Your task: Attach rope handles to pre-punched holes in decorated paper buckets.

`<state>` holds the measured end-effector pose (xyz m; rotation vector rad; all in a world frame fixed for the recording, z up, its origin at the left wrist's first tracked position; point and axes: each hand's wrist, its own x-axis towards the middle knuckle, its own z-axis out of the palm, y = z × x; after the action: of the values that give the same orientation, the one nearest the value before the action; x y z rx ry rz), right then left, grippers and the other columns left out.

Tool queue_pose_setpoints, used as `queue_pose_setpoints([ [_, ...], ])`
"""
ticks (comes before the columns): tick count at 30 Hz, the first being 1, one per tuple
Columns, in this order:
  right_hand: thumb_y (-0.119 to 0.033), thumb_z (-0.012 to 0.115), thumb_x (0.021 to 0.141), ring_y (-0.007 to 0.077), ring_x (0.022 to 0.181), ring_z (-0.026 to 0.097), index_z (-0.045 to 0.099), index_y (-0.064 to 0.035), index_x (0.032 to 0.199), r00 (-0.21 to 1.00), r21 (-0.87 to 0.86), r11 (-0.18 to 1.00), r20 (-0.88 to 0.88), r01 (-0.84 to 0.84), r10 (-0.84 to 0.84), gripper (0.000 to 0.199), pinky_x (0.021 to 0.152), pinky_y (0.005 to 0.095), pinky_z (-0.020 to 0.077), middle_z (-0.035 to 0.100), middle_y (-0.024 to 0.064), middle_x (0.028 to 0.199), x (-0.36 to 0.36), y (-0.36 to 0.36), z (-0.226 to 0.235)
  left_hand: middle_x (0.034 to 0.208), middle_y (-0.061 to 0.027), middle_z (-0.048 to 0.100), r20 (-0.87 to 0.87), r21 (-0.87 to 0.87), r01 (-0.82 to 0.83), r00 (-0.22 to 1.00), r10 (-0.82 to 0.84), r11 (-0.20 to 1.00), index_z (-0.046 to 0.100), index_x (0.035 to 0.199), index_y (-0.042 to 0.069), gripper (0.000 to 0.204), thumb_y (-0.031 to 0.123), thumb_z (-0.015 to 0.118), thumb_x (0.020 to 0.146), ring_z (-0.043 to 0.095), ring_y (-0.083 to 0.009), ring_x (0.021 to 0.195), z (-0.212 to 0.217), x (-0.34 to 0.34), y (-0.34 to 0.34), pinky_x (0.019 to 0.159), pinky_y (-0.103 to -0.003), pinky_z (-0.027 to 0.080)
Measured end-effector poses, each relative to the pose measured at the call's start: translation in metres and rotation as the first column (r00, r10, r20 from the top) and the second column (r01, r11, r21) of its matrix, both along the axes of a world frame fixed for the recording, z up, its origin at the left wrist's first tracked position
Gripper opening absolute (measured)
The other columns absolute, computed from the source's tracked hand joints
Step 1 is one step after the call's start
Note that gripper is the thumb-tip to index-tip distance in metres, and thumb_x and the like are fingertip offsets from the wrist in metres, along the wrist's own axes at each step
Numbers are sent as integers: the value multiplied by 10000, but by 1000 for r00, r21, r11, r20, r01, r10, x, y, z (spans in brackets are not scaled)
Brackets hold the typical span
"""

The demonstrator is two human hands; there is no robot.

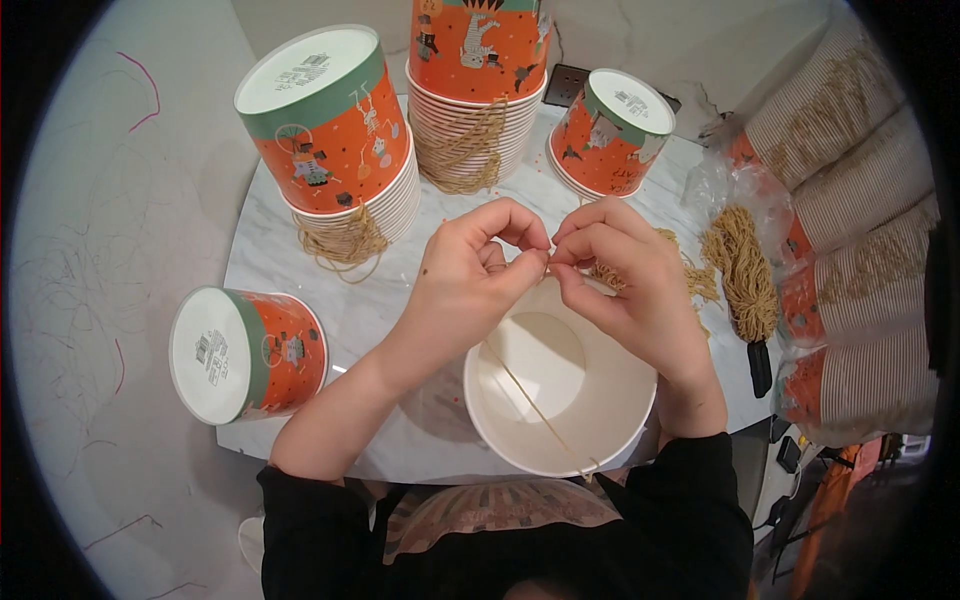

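A paper bucket (pixel 622 395) with a white inside stands mouth up at the near edge of the table. A thin tan cord (pixel 527 396) runs across its mouth, knotted at the near rim. Above the far rim my left hand (pixel 470 275) pinches the cord's other end between thumb and forefinger. My right hand (pixel 632 290) meets it there, its fingertips closed on the same cord. The fingers partly hide the cord end and the far rim.
Upturned orange and green bucket stacks (pixel 330 150), (pixel 475 90), (pixel 612 130) stand at the back, two with cords hanging. One bucket (pixel 250 355) lies tilted at left. A cord bundle (pixel 742 270) and loose cords (pixel 697 280) lie at right, beside bagged bucket stacks (pixel 860 280).
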<state>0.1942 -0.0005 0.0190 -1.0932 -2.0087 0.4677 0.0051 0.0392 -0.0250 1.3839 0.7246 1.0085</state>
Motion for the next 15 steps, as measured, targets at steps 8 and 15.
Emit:
queue_pose_setpoints([
  [8, 30, 726, 808, 221, 815, 679, 633, 7, 917, 998, 73, 997, 62, -12, 7, 146, 710, 322, 569, 623, 96, 976, 4, 4, -2, 956, 1, 651, 58, -30, 10, 998, -9, 1000, 638, 1022, -26, 114, -53, 671, 916, 501, 51, 662, 0, 1, 3, 584, -123, 399],
  [15, 6, 717, 830, 230, 798, 679, 636, -1, 923, 989, 3, 997, 128, -79, 78, 123, 721, 324, 568, 618, 93, 977, 2, 8, -9, 982, -33, 689, -44, -94, 85, 995, -90, 992, 654, 1030, -43, 104, -20, 671, 930, 633, -22, 828, -10, -11, 14, 728, -160, 504],
])
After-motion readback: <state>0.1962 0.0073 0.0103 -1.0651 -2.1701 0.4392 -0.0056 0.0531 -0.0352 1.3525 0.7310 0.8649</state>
